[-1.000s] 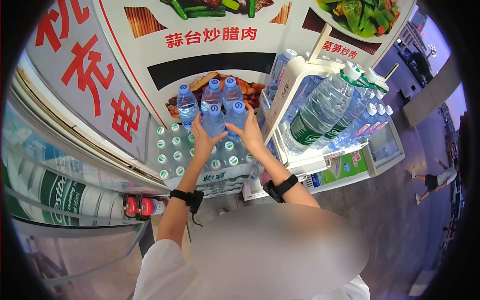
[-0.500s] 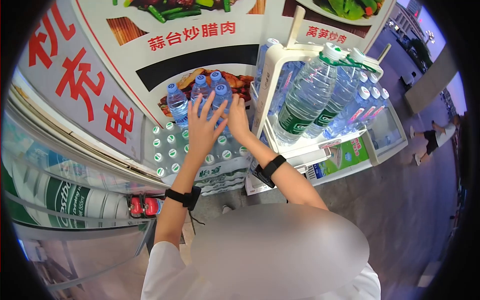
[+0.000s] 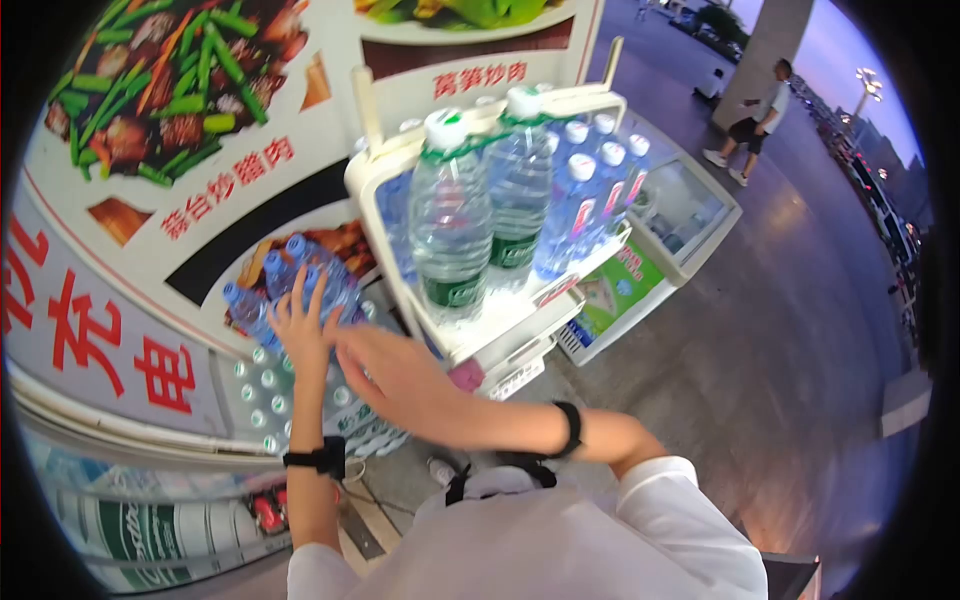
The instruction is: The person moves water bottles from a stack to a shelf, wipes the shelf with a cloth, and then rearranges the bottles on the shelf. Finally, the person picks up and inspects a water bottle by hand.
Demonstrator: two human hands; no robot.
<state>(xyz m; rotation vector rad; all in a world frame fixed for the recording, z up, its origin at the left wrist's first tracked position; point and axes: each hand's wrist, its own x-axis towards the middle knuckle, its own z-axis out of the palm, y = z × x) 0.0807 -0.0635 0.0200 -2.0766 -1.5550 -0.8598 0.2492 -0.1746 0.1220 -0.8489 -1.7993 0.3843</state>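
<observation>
My left hand [image 3: 303, 328] is open, its fingers spread over a small group of blue-capped water bottles [image 3: 243, 306]. These bottles stand on a shrink-wrapped pack of bottles [image 3: 256, 395] with white-and-green caps. To the right of the left hand, my right hand [image 3: 390, 378] is smeared by motion, its fingertips close to the left hand's fingers. In front of the right hand is a white display rack [image 3: 362, 190], bearing two large green-labelled water bottles [image 3: 452, 235] with green handles and several pink-labelled bottles [image 3: 580, 210].
A chest freezer [image 3: 690, 235] with a glass top stands beyond the rack. Food posters [image 3: 280, 190] cover the wall behind the bottles. At my lower left is a glass-fronted cabinet [image 3: 210, 530]. A person [image 3: 765, 115] walks on the pavement [image 3: 720, 350] at far right.
The view has swung to the right. My right hand has come away from the blue-capped bottles, back toward my body and across; the left hand stays over them.
</observation>
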